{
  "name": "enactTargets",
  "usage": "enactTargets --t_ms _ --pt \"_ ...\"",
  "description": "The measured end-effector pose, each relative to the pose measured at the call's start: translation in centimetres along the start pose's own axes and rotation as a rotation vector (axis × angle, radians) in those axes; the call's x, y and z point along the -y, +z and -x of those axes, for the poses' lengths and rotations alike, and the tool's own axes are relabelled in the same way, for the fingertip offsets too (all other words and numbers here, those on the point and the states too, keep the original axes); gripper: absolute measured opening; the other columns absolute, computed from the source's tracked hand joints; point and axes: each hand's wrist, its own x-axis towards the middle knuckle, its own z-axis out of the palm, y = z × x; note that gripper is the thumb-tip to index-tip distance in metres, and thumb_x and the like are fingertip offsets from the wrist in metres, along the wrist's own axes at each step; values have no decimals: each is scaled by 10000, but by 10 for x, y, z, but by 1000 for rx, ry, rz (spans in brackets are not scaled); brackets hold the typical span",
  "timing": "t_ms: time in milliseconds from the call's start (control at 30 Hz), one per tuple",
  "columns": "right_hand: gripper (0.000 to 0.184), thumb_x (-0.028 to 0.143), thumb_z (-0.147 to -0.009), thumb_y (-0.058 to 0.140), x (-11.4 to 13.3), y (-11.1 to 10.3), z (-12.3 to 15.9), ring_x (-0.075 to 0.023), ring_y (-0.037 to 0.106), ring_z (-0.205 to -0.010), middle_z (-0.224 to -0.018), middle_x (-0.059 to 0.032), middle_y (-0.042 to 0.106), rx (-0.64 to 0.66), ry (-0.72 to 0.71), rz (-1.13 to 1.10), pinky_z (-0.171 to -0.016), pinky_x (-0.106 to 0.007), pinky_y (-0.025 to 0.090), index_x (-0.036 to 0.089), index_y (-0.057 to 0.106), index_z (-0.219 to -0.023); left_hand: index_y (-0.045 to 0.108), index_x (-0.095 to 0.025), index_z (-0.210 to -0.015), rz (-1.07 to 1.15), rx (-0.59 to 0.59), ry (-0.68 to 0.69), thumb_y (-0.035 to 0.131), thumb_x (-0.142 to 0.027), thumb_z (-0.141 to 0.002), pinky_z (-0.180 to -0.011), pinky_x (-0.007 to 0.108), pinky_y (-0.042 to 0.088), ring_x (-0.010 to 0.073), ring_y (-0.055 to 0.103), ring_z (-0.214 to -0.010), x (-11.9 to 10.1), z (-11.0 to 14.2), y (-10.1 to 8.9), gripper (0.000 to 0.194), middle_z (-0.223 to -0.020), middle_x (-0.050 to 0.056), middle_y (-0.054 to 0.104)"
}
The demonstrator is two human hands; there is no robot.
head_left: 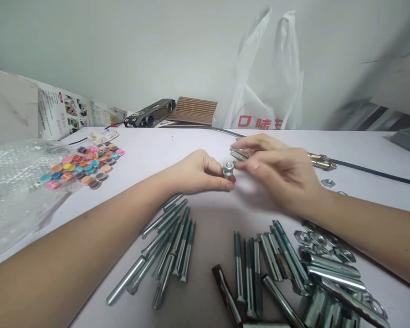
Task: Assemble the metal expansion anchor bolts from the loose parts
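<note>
Left hand (pixel 208 175) holds a bolt (pixel 228 169); white bag (pixel 259 105) behind, contents unclear.

From where I'm standing, a shiny metal bolt (pixel 228 170) with a round-looking top is poking roughly upright from the left hand (pixel 200 174)'s pinch. Taking it as the dial's centre, silvery rods (pixel 188 251) are lying loosely fanned at seven o'clock, some overlapping. More rods, the part-threaded studs (pixel 239 266), are resting towards six and five. Hex nuts (pixel 318 239) are clustering at four, with smooth metal sleeves (pixel 338 265) piling just below them. Brass-coloured fasteners (pixel 323 162) are lying at three.
</note>
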Motion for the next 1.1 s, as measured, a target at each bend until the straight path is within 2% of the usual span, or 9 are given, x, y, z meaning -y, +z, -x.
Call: enactTargets --t_ms 100,167,267,367,467,600,733,900,1100 --pt "388 190 -931 516 2 -1 -1 -181 627 -870 -859 -78 656 -138 -1 -13 -808 -391 491 187 544 -544 792 -133 -902 -33 46 12 784 -458 -705 -876 266 519 196 672 -982 1 -1 -1 380 -984 83 744" --pt "176 221 -925 535 0 0 -1 -197 619 -960 -967 -89 668 -108 -3 15 -886 -411 486 185 674 -823 789 -128 -912 -39 58 20 775 -461 -716 -900 277 523 211 676 -1014 2 0 -1 387 -998 86 747" --pt "346 309 -950 509 -4 0 0 -244 526 -1244 -1307 -135 584 31 -2 59 -1029 -460 424 162 625 -1242 788 -131 -935 -57 65 19 757 -472 -735 -895 282 529 224 678 -1030 1 1 -2 397 -995 81 752" --pt "293 245 -976 446 -1 -3 2 -213 597 -1111 -1139 -81 666 3 -46 -3 -940 -424 460 205 685 -812 789 -129 -927 -70 58 26 755 -486 -733 -878 264 535 208 686 -999 0 1 -2 408 -982 82 752" --pt "433 150 -946 431 6 -6 3 -167 543 -698 -677 -38 581 -145 -133 -36 -714 -381 437 186 448 -515 787 -126 -926 -69 62 33 765 -482 -723 -873 249 537 193 686 -990 0 1 -2 411 -986 86 747" --pt "294 168 -927 472 6 -2 1 -179 550 -720 -699 -47 602 -95 -133 46 -727 -383 442 205 588 -659 787 -128 -925 -95 61 24 761 -513 -714 -887 264 535 207 682 -1000 0 0 -2 440 -988 84 746" --pt "296 272 -944 516 0 0 0 -215 589 -1117 -1181 -92 660 43 -29 120 -957 -422 445 189 620 -1209 786 -132 -936 -82 73 15 743 -508 -737 -932 290 522 228 672 -1035 1 1 -3 428 -997 78 747" --pt "391 143 -941 429 6 -5 2 -170 591 -794 -758 -34 650 -117 -153 -23 -814 -403 458 190 508 -561 788 -131 -925 -55 57 5 779 -512 -694 -889 271 525 199 671 -987 0 1 -2 445 -996 81 739" --pt "28 181 -821 614 8 2 0 -192 588 -849 -863 -48 672 7 -42 186 -804 -383 472 195 625 -843 782 -123 -838 -105 62 21 758 -514 -713 -782 270 485 171 620 -863 1 0 -2 411 -867 66 698"
